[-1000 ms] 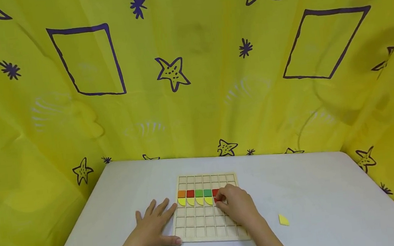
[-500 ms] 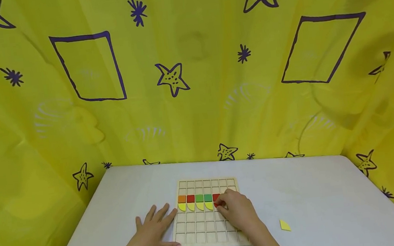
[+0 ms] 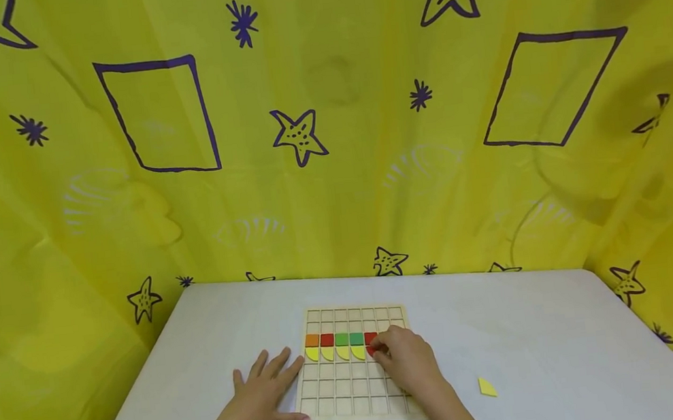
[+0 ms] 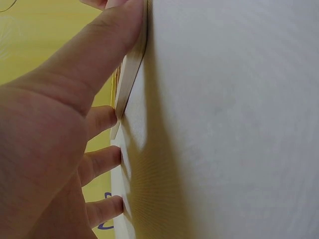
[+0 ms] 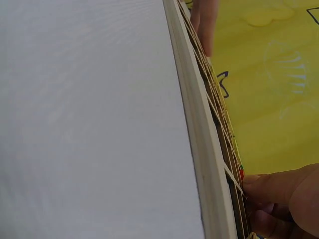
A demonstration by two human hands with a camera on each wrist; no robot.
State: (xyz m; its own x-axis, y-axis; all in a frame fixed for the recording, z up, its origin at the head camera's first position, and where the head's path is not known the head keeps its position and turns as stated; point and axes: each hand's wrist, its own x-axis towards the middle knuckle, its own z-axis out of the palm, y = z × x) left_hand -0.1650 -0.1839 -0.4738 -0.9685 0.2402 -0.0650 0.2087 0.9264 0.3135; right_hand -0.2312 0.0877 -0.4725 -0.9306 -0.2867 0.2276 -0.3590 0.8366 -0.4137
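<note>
A wooden grid board (image 3: 349, 390) lies on the white table (image 3: 546, 325). One row holds orange (image 3: 312, 340), red (image 3: 326, 340), two green and another red (image 3: 370, 337) square tiles. Several yellow quarter-round pieces (image 3: 327, 354) sit in the row below. My right hand (image 3: 383, 351) rests on the board, its curled fingertips pinching a small red piece (image 3: 371, 351) at the cell after the yellow ones. In the right wrist view those fingertips (image 5: 264, 186) meet the board (image 5: 199, 129). My left hand (image 3: 269, 391) lies flat, fingers (image 4: 107, 117) and thumb against the board's left edge (image 4: 130, 74).
A loose yellow piece (image 3: 486, 386) lies on the table right of the board. Yellow cloth (image 3: 329, 135) printed with purple stars and squares hangs round the back and sides of the table. The table's edges run close on the left and right.
The head view has shifted slightly. Both hands stay where they were, the right fingertips still at the same cell.
</note>
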